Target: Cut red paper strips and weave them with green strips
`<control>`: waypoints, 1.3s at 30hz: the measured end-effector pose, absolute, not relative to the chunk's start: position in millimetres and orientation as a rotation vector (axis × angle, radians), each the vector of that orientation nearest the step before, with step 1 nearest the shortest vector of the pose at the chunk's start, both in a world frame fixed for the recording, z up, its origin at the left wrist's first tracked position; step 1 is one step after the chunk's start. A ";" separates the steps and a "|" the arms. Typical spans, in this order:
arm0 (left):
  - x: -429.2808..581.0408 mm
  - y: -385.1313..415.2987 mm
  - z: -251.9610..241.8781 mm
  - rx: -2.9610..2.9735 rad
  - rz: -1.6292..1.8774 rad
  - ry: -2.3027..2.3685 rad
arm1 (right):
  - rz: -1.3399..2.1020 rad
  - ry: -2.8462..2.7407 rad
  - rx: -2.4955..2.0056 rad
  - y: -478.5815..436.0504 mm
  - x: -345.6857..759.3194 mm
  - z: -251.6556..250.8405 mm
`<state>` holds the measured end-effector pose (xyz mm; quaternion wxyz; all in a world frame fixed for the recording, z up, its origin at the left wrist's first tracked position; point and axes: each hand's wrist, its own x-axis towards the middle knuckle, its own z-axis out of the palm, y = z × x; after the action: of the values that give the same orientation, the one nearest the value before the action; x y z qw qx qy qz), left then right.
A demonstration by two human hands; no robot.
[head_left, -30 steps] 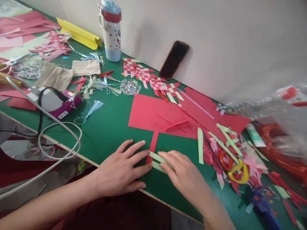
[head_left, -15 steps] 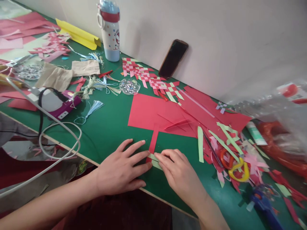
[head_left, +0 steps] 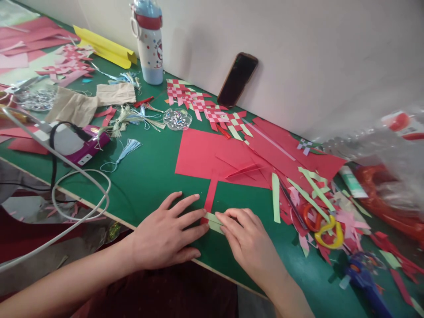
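Observation:
My left hand (head_left: 168, 234) lies flat on the green table (head_left: 149, 176), fingers stretched out, with its fingertips at the lower end of a red paper strip (head_left: 210, 197). My right hand (head_left: 247, 240) rests beside it, fingers pressed down on pale green paper strips (head_left: 213, 222) that cross the red strip. Most of the green strips are hidden under my right fingers. The red strip runs up to a large red paper sheet (head_left: 202, 154).
Woven red-and-white paper pieces (head_left: 205, 106), a phone (head_left: 237, 79) leaning on the wall, a water bottle (head_left: 149, 42), a dish of beads (head_left: 177, 118), tassels, scissors (head_left: 326, 229) among paper scraps, a blue glue gun (head_left: 364, 278), white cable (head_left: 73, 194) at the left edge.
My right hand slid left along the green strips toward the red strip, covering more of them. My left hand has stayed put. The view drifted slightly.

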<state>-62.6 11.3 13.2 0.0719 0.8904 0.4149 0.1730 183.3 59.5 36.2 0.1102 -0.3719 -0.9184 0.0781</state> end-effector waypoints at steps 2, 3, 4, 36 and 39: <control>-62.5 11.2 13.2 2.679 0.512 1.249 | 0.213 -2.685 -1.097 56.6 183.8 36.3; -62.4 11.1 13.2 2.679 0.511 1.250 | 0.204 -2.679 -1.098 54.6 184.3 36.2; -62.2 11.0 13.2 2.679 0.513 1.251 | 0.194 -2.671 -1.099 52.3 185.3 36.1; -61.1 8.9 11.0 2.697 0.511 1.280 | 0.044 -2.485 -1.129 8.5 174.8 16.4; -61.4 8.8 10.2 2.719 0.475 1.280 | 0.048 -2.440 -1.136 10.1 174.8 12.2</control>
<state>-61.4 8.8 10.2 0.0495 0.8926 0.4203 0.1558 174.8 10.1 12.2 0.2228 -0.4113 -0.8837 0.0174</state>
